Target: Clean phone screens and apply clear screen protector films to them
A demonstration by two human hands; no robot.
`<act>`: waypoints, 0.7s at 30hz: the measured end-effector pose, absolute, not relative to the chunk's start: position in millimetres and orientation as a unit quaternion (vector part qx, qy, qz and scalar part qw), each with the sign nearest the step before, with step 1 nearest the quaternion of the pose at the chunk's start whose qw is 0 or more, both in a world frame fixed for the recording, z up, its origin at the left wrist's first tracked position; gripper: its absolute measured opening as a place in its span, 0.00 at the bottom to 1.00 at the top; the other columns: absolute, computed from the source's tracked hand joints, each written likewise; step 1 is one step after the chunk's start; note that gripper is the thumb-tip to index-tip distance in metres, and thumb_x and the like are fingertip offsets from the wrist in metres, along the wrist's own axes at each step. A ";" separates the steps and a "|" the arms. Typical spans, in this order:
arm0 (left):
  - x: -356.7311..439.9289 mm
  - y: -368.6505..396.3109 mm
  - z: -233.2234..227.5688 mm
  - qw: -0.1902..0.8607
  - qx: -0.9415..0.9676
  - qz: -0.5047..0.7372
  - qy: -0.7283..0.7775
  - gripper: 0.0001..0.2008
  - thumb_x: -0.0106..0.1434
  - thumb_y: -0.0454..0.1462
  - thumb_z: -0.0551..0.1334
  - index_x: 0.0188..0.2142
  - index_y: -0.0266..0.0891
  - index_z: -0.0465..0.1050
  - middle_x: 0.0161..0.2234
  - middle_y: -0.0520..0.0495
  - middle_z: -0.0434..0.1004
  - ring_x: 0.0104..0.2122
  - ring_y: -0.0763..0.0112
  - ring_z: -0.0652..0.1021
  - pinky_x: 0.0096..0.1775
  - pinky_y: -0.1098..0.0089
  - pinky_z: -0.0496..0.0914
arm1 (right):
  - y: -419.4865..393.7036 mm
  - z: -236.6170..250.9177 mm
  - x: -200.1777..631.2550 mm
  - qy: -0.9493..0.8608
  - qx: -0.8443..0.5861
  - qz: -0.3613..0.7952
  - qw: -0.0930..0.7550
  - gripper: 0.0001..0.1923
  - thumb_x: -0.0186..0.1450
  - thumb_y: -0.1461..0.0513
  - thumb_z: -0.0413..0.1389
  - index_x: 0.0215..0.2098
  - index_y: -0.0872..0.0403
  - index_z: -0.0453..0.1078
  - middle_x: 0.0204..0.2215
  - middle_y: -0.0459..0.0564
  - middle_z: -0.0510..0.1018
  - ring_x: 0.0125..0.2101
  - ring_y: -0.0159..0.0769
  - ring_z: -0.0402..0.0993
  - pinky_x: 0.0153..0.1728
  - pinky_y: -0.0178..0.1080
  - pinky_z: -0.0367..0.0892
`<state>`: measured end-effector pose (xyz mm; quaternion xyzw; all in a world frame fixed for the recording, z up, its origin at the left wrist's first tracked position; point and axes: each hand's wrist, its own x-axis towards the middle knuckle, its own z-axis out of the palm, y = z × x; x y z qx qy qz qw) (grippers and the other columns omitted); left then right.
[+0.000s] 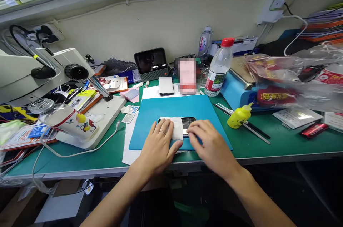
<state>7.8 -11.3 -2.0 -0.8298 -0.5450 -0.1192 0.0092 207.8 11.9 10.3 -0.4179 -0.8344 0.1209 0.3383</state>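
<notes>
A dark phone (pixel 189 121) lies sideways on the blue mat (pixel 150 107), with what look like inner parts showing at its right end. White tissue (pixel 177 129) covers its left and middle portion. My left hand (pixel 160 143), a ring on one finger, lies flat over the tissue and the phone's left end, fingers stretched out. At the right end of the phone, my right hand (pixel 209 143) is closed, fingers curled and fingertips together against the edge. Whatever those fingertips hold, if anything, is hidden.
A microscope stand (pixel 107 107) and a glass jar (pixel 66 121) stand left. Behind the mat are a white box (pixel 166 85) and a dark-screened device (pixel 150 63). A water bottle (pixel 218 69), yellow squeeze bottle (pixel 239 117), tweezer-like sticks (pixel 257 132) and blue machine (pixel 234 89) are right.
</notes>
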 end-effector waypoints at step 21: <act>-39.4 -12.9 -1.2 -0.121 -0.690 -0.405 -0.587 0.04 0.70 0.36 0.56 0.36 0.43 0.68 0.38 0.47 0.76 0.41 0.63 0.76 0.44 0.62 0.70 | 41.0 9.4 238.6 -0.812 -0.457 0.244 0.269 0.16 0.71 0.55 0.49 0.38 0.48 0.79 0.41 0.46 0.86 0.40 0.43 0.82 0.40 0.42 0.73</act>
